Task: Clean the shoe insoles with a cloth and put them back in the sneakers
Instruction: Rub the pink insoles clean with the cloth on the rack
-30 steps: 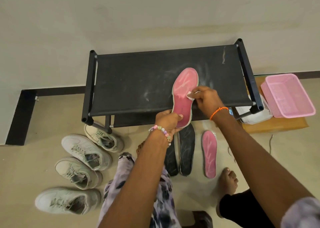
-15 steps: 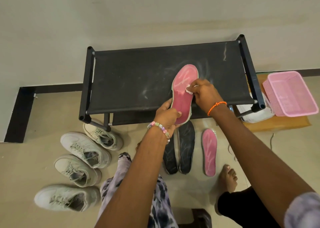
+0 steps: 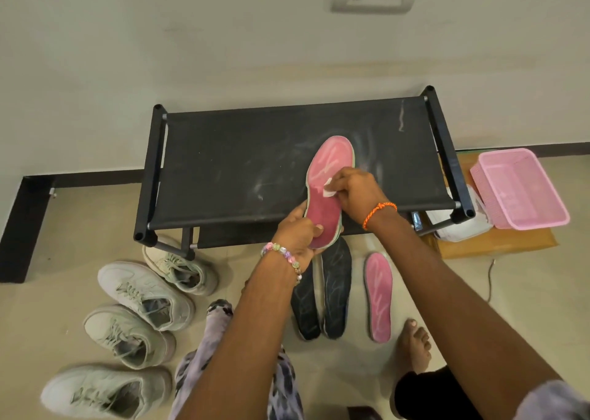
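1. Here your left hand [image 3: 298, 233] grips the heel end of a pink insole [image 3: 329, 189], fingers curled round its edge and thumb on its face.
2. The insole is held above the front part of the black bench [image 3: 223, 164], toe pointing away from you towards the wall.
3. Your right hand [image 3: 359, 193] pinches a small white cloth [image 3: 329, 188] and presses it against the middle of the insole's pink face.
4. A second pink insole [image 3: 379, 296] lies flat on the floor, near your bare right foot [image 3: 413, 344].
5. Two dark insoles [image 3: 322, 295] lie side by side on the floor, just left of it and below the one you hold.
6. Four pale sneakers [image 3: 143, 292] sit in a loose row on the floor to your left, openings up.
7. A pink basket [image 3: 518, 188] stands to the right of the bench.
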